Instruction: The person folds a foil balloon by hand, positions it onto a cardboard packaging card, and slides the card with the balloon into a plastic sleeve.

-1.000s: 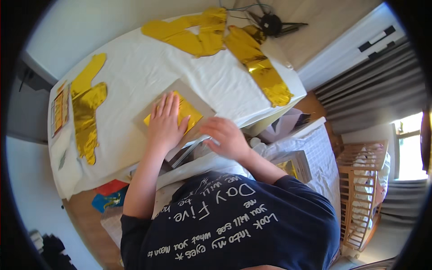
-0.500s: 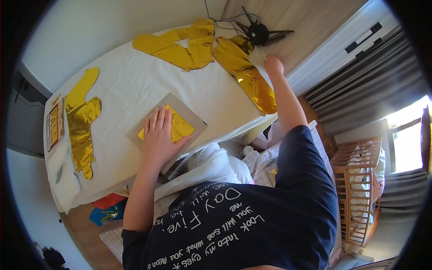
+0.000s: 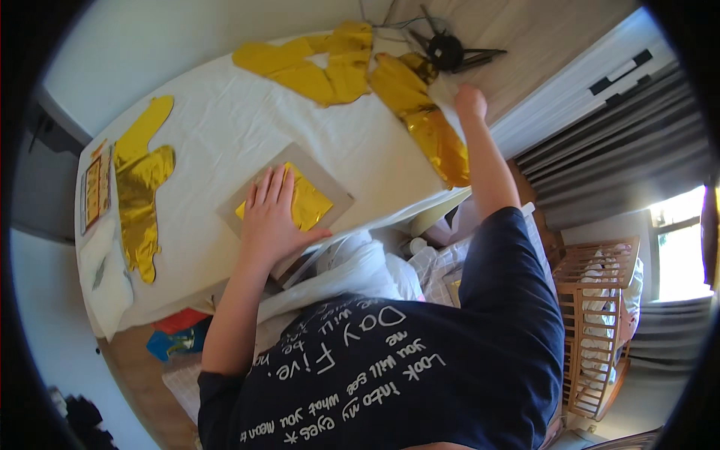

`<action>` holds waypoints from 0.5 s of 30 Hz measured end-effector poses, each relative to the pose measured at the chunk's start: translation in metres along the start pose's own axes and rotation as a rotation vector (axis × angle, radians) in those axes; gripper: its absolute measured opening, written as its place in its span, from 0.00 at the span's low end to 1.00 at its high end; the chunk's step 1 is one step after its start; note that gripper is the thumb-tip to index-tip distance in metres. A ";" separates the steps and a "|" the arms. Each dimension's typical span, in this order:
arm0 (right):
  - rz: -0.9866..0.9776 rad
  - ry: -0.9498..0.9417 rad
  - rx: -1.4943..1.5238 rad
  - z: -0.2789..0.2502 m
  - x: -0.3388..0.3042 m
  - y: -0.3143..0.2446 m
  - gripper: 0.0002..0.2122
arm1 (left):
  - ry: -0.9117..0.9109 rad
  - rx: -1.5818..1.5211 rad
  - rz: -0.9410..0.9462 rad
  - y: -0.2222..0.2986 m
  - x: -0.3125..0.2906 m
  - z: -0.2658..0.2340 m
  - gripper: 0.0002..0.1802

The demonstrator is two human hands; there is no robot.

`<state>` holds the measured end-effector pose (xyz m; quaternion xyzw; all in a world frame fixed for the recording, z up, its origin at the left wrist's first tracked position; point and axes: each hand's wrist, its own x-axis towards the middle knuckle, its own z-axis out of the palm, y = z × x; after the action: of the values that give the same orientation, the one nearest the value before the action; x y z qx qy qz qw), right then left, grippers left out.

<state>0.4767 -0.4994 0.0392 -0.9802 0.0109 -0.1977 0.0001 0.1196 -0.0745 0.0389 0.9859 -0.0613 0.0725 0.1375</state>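
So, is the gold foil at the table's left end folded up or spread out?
Spread out: the gold foil lies flat, its long, uneven outline showing against the white cloth.

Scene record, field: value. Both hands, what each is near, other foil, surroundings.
Surface: white cloth-covered table
Left hand: laid over shiny gold foil piece
Under foil: flat, square, grey-brown board
Right hand: curled, near the table's right end; contents unclear
Near right hand: black device with rod-like arms, right-hand gold foil shape
Other foil: left-hand gold foil shape, far gold foil shape
Right side: slatted wooden crib, grey curtain
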 end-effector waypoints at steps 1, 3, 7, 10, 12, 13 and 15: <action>-0.031 0.025 -0.002 -0.007 -0.005 -0.004 0.10 | 0.021 -0.009 0.014 -0.001 0.000 0.001 0.69; -0.178 0.282 0.209 -0.033 -0.040 -0.036 0.10 | 0.021 -0.006 0.003 -0.003 -0.005 0.002 0.69; -0.400 -0.067 0.671 -0.102 -0.154 -0.110 0.10 | 0.039 0.021 0.006 -0.008 -0.005 0.008 0.65; -0.517 -0.319 0.836 -0.135 -0.242 -0.135 0.08 | 0.054 0.034 0.003 -0.008 -0.005 0.014 0.60; -0.427 -0.415 0.928 -0.144 -0.284 -0.143 0.07 | 0.072 0.039 0.007 -0.009 -0.004 0.017 0.58; -0.365 -0.448 0.953 -0.145 -0.299 -0.145 0.07 | 0.078 0.032 0.013 -0.010 -0.004 0.017 0.56; -0.357 -0.442 0.968 -0.142 -0.316 -0.145 0.08 | 0.081 0.028 0.024 -0.011 -0.002 0.017 0.55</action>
<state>0.1334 -0.3466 0.0478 -0.8732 -0.2475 0.0331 0.4186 0.1215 -0.0690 0.0197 0.9832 -0.0665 0.1149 0.1252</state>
